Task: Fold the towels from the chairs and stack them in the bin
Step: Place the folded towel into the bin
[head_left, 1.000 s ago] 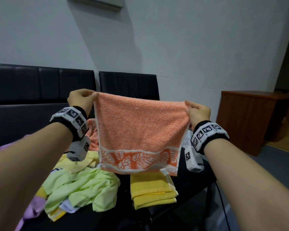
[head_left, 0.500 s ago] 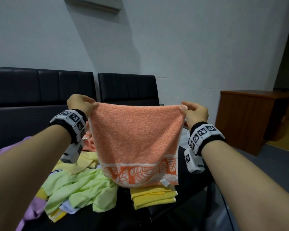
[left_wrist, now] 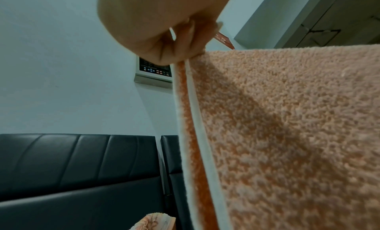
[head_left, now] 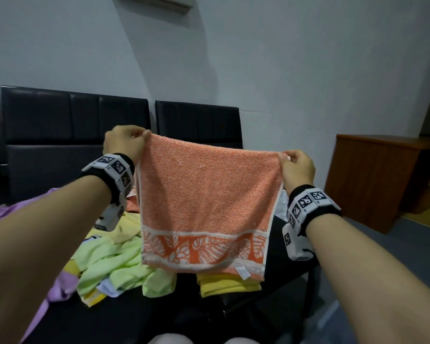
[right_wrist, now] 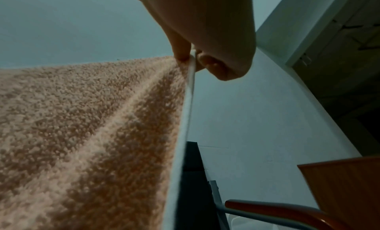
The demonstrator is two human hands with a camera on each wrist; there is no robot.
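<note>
The left hand [head_left: 123, 142] and right hand [head_left: 297, 167] each pinch a top corner of the orange towel [head_left: 206, 202]; it hangs doubled above the yellow towel [head_left: 227, 284].

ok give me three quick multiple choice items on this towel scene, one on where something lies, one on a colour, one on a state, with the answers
1. Where does the folded yellow towel lie?
A. on the wooden cabinet
B. on the dark seat, below the hanging orange towel
C. on the floor

2. What colour is the leaf-patterned band near the orange towel's lower edge?
A. orange and white
B. blue and white
C. green and yellow

3. How is the orange towel held?
A. draped over one forearm
B. lying flat on the seat
C. stretched in the air, left hand and right hand each pinching a top corner

Answers: 1 B, the yellow stack shows just under the towel's hem; 2 A, the band is orange with white leaves; 3 C, both wrist views show fingers pinching a corner.
</note>
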